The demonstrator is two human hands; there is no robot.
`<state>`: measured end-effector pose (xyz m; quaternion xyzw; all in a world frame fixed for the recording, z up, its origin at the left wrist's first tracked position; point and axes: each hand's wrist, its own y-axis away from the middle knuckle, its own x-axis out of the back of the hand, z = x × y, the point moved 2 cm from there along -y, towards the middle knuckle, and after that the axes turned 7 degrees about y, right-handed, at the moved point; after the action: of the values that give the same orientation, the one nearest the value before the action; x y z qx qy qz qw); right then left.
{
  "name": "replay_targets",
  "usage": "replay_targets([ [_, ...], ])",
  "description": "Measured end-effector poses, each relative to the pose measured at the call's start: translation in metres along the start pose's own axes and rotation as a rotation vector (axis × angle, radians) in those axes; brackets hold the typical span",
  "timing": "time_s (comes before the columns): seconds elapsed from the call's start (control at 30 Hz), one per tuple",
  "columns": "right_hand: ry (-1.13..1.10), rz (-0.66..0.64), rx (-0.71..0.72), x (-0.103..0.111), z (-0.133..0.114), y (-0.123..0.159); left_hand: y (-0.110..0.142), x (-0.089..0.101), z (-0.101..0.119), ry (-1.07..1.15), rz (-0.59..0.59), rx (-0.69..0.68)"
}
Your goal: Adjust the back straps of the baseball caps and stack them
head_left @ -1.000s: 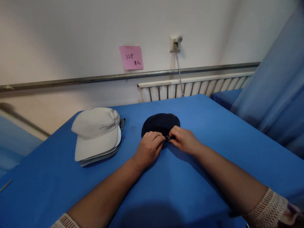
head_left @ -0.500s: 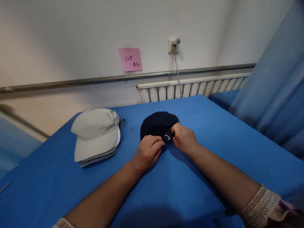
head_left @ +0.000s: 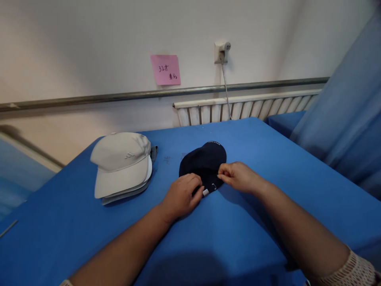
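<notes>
A dark navy baseball cap [head_left: 201, 159] lies on the blue-covered table, its brim pointing away and its back edge toward me. At that near edge show a white tag and a small light-coloured buckle. My left hand [head_left: 184, 194] is closed on the cap's near left edge, beside the tag. With thumb and fingertips, my right hand [head_left: 236, 176] pinches the near right edge by the buckle. Left of them rests a stack of caps [head_left: 122, 165], a pale grey one with a small embroidered logo on top.
Blue sheeting covers the table [head_left: 253, 238]. Behind it are a metal rail [head_left: 131, 96], a white radiator [head_left: 247, 109], a plugged-in cord [head_left: 226, 85] and a pink note [head_left: 166, 70] on the wall. A blue curtain [head_left: 342, 115] hangs at the right.
The cap's near edge has come down flatter toward me, and its brim and tag now show. My right hand has shifted down along the edge; my left stays at the left side.
</notes>
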<state>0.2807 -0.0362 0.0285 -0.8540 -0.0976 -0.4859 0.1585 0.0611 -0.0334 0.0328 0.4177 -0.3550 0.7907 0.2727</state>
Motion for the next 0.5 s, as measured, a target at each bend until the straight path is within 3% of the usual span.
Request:
replay_targets([
  [0.17, 0.003, -0.056, 0.211, -0.013, -0.008, 0.000, -0.003, -0.007, 0.002, -0.011, -0.075, 0.003],
  [0.33, 0.033, -0.053, 0.171, -0.017, -0.003, -0.002, -0.002, -0.019, 0.004, -0.029, -0.106, 0.004],
  [0.5, 0.019, -0.077, 0.189, -0.019, -0.001, -0.003, -0.003, -0.021, 0.001, 0.003, -0.113, -0.023],
])
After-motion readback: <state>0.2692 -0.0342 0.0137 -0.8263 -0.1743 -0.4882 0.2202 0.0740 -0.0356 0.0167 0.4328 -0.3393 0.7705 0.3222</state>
